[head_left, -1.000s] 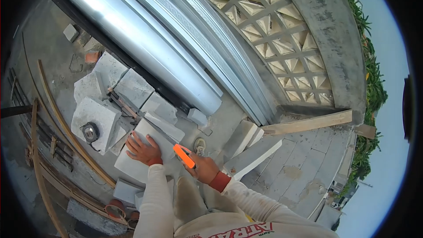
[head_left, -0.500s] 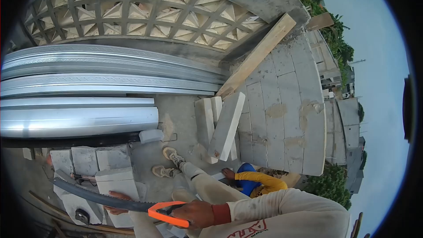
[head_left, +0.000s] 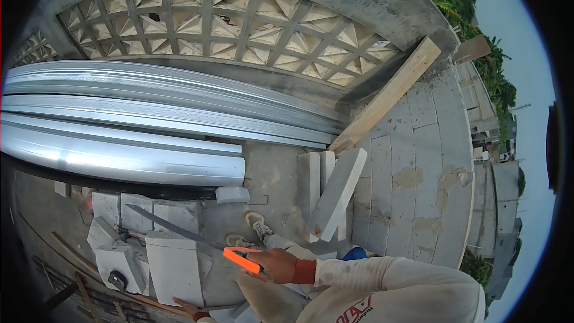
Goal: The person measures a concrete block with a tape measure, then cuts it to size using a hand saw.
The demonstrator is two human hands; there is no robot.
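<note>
My right hand (head_left: 276, 265), in a red cuff, is closed round the orange handle of a hand saw (head_left: 243, 259). The toothed grey blade points up and left across the pale blocks. A long pale lightweight block (head_left: 173, 270) lies on the block stack below the blade. At its near end is my left hand (head_left: 190, 310), fingers stretched out at the edge; part of this hand is cut off by the bottom of the view. A small black object (head_left: 117, 280) sits on a tilted block (head_left: 122, 263) to the left.
Long shiny metal profiles (head_left: 119, 158) lie along the left. Several blocks lean at a block wall (head_left: 412, 161), near a slanting wooden plank (head_left: 385, 96). A small block (head_left: 232, 194) lies by the profiles. Blue clothing (head_left: 354, 253) of another person shows behind my arm.
My view has shifted, so the surroundings sit further right and lower. My left hand has moved toward me to the block's near end. The saw has swung and now points further upward.
</note>
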